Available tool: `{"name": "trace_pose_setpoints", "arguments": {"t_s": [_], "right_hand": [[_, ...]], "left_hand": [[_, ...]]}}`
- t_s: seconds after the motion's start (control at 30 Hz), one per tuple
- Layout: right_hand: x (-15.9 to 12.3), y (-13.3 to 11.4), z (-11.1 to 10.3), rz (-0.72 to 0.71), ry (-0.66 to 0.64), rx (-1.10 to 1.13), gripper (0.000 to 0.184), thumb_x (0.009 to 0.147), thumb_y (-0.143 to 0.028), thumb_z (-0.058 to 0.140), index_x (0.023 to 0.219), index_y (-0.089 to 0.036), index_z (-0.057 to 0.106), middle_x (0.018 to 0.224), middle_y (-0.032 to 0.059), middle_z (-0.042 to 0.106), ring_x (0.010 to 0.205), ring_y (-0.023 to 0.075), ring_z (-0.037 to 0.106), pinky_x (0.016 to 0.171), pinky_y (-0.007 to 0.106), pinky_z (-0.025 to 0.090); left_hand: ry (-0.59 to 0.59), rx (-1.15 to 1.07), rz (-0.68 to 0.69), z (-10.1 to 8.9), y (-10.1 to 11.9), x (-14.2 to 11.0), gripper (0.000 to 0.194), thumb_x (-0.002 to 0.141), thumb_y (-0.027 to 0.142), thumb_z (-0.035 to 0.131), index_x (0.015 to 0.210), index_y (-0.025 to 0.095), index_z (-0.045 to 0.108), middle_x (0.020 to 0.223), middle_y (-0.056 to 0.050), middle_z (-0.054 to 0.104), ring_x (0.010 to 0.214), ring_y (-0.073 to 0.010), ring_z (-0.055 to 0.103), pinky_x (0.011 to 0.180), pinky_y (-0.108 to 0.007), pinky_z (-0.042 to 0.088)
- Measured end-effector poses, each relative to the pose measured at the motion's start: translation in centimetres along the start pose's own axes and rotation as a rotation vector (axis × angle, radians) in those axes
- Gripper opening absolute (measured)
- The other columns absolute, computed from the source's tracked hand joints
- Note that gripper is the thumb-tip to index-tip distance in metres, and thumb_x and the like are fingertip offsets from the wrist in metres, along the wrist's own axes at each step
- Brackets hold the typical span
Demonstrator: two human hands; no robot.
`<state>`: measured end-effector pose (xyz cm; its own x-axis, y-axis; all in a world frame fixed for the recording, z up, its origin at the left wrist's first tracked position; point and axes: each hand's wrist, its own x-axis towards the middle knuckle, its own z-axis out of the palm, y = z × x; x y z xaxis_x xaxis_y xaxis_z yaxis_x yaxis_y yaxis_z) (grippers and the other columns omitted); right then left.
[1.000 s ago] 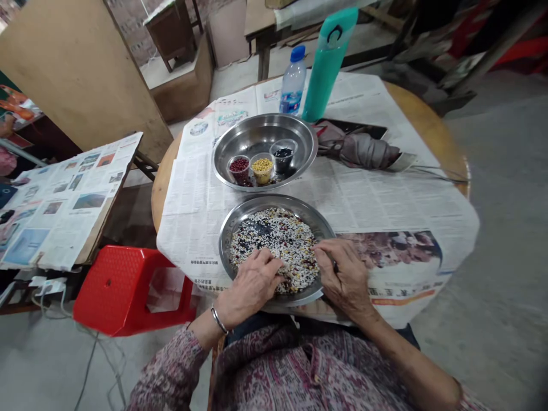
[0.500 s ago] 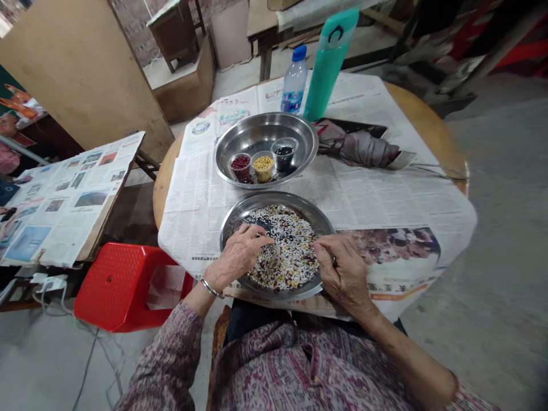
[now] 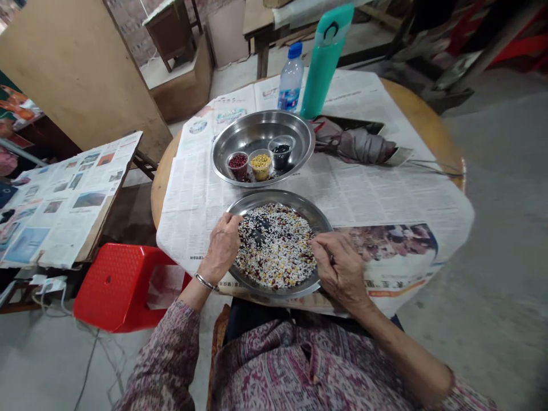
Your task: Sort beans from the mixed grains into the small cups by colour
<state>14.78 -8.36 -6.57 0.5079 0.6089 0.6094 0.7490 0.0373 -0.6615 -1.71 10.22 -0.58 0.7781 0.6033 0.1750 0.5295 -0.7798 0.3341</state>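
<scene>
Left hand [image 3: 220,249] has pulled back off the grain onto the left rim of the near steel plate [image 3: 280,197]; right hand [image 3: 342,268] is roughly where it was, at the plate's right edge. Left fingers [image 3: 226,225] curl loosely at the rim, no clear grip. Right fingers [image 3: 321,245] are pinched together at the edge of the grain; a small dark bit shows beside them, can't tell what it is or if it's held.

Mixed rice and beans [image 3: 274,245] lie in a shallow layer across the plate, which sits on newspaper [image 3: 363,194] at the near side of a round wooden table [image 3: 422,108].

Handling: grains look hard, light and likely to roll on bare steel, so pinch singly or rake with fingertips. Plate looks thin and light; take it by the rim, keep it level.
</scene>
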Motion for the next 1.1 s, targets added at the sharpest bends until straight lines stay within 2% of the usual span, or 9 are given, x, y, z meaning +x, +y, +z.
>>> {"name": "trace_pose_setpoints", "arguments": {"t_s": [0.13,0.2,0.33,0.47,0.67,0.8,0.9,1.0,1.1], "right_hand": [[0.1,0.0,0.0,-0.017,0.000,-0.005,0.008,0.092,-0.018,0.053,0.089,-0.022,0.059,0.087,0.0055,0.065,0.085,0.0212,0.057,0.079,0.038,0.048],[0.0,0.1,0.0,-0.002,-0.002,-0.005,0.007,0.091,-0.019,0.053,0.088,-0.022,0.059,0.087,0.0051,0.065,0.085,0.0213,0.057,0.079,0.039,0.048],[0.0,0.1,0.1,0.012,-0.002,-0.004,0.007,0.091,-0.021,0.054,0.087,-0.023,0.059,0.087,0.0048,0.065,0.085,0.0218,0.057,0.079,0.040,0.048],[0.0,0.0,0.0,0.015,-0.006,-0.012,0.008,0.092,-0.021,0.053,0.088,-0.023,0.059,0.087,0.0050,0.064,0.086,0.0219,0.057,0.079,0.039,0.048],[0.1,0.0,0.1,0.020,-0.004,-0.009,0.008,0.091,-0.021,0.053,0.086,-0.023,0.060,0.086,0.0043,0.065,0.085,0.0214,0.057,0.079,0.039,0.048],[0.1,0.0,0.1,0.002,0.004,-0.016,0.008,0.091,-0.021,0.053,0.087,-0.023,0.060,0.086,0.0044,0.065,0.085,0.0213,0.057,0.079,0.038,0.048],[0.0,0.0,0.1,0.005,0.006,-0.013,0.009,0.092,-0.022,0.052,0.089,-0.022,0.060,0.087,0.0049,0.065,0.086,0.0218,0.057,0.078,0.039,0.049],[-0.1,0.1,0.1,0.037,0.018,0.000,0.013,0.094,-0.023,0.048,0.091,-0.023,0.061,0.088,0.0057,0.065,0.087,0.0224,0.058,0.079,0.040,0.049],[-0.2,0.2,0.1,0.056,0.036,0.016,0.016,0.095,-0.025,0.045,0.094,-0.024,0.061,0.090,0.0063,0.065,0.089,0.0225,0.059,0.080,0.041,0.049]], "left_hand": [[-0.062,0.053,0.034,0.4,0.8,-0.4,0.036,0.090,0.013,0.059,0.125,0.019,0.051,0.123,-0.009,0.054,0.115,-0.0229,0.052,0.100,-0.040,0.049],[-0.096,0.075,0.029,0.9,1.2,-0.2,0.038,0.088,0.018,0.065,0.124,0.020,0.053,0.122,-0.009,0.053,0.115,-0.0242,0.051,0.100,-0.042,0.048],[-0.111,-0.009,0.028,2.2,1.7,1.0,0.015,0.092,0.014,0.056,0.104,0.021,0.063,0.104,-0.006,0.057,0.098,-0.0202,0.057,0.092,-0.039,0.051],[-0.085,-0.077,0.070,2.8,1.7,2.1,0.022,0.094,0.008,0.047,0.095,0.021,0.065,0.093,-0.004,0.062,0.090,-0.0171,0.059,0.089,-0.034,0.052],[-0.028,-0.026,0.051,2.1,0.9,2.1,0.031,0.092,0.002,0.043,0.106,0.020,0.065,0.102,-0.004,0.067,0.095,-0.0170,0.061,0.093,-0.035,0.051],[-0.049,0.012,0.096,1.8,1.9,2.1,0.026,0.093,0.023,0.060,0.119,0.021,0.061,0.128,-0.008,0.059,0.116,-0.0226,0.055,0.102,-0.041,0.047],[-0.098,0.059,0.082,2.2,3.5,2.6,0.054,0.084,0.047,0.070,0.128,0.020,0.055,0.139,-0.013,0.049,0.125,-0.0317,0.047,0.101,-0.049,0.047],[-0.111,0.087,0.059,3.1,5.2,3.3,0.058,0.086,0.054,0.066,0.130,0.019,0.053,0.134,-0.015,0.050,0.122,-0.0332,0.047,0.099,-0.051,0.047],[-0.123,0.056,0.135,4.1,6.7,3.8,0.050,0.090,0.050,0.062,0.128,0.019,0.054,0.127,-0.012,0.052,0.118,-0.0294,0.048,0.100,-0.047,0.046]]}}
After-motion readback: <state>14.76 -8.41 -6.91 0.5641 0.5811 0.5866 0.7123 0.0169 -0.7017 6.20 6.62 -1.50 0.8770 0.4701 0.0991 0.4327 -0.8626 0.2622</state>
